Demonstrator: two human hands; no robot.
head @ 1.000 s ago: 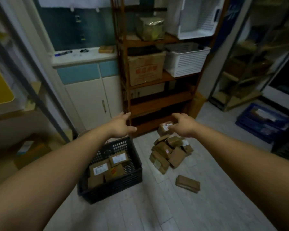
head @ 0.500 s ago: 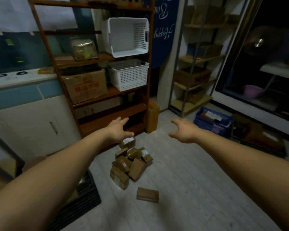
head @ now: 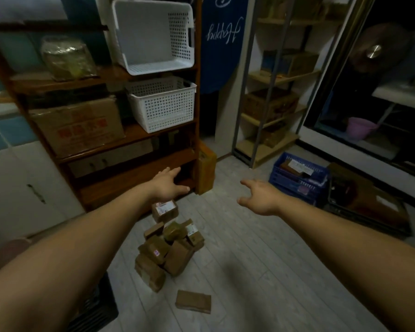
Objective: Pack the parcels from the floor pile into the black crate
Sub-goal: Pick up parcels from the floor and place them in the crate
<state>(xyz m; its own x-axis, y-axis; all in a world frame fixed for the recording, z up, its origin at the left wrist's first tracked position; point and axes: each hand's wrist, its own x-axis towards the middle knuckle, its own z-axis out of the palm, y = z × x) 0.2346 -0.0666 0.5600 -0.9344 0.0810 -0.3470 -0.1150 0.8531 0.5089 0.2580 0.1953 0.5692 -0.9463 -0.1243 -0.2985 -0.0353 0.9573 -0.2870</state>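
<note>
Parcels (head: 170,248) now centre our view, crate (head: 96,307) slid to the corner; left hand (head: 168,185) and right hand (head: 261,197) spread empty, reaching.

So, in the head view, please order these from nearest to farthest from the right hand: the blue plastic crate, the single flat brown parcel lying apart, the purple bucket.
From the right hand:
1. Blue plastic crate, on the floor just to its right.
2. Single flat brown parcel, on the floor below and left, apart from the pile.
3. Purple bucket, far right, behind the glass.
</note>
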